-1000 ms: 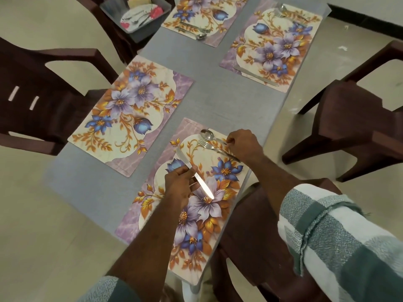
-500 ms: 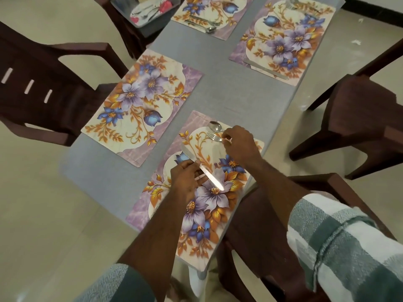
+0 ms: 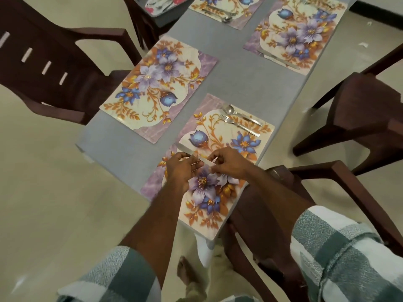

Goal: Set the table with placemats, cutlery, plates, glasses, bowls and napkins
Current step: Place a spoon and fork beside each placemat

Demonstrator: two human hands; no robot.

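Observation:
The near floral placemat (image 3: 220, 136) lies on the grey table (image 3: 239, 81). A spoon (image 3: 231, 110) and a fork (image 3: 237, 125) lie side by side at its far end. A table knife (image 3: 185, 149) lies across the mat's middle, its blade pointing left. My left hand (image 3: 180, 171) curls its fingers on the knife's middle. My right hand (image 3: 230, 163) pinches the handle end. The hands hide most of the handle.
A bare placemat (image 3: 159, 88) lies to the left. Two far mats carry cutlery, the right one (image 3: 296, 33) a knife (image 3: 279, 59). A grey tray (image 3: 165, 6) with cutlery sits on a far chair. Brown chairs stand left (image 3: 43, 62), right (image 3: 359, 110) and near (image 3: 283, 203).
My right hand has let go of the fork and spoon and come back to the knife's handle. My left hand stays on the knife. The view has tilted down.

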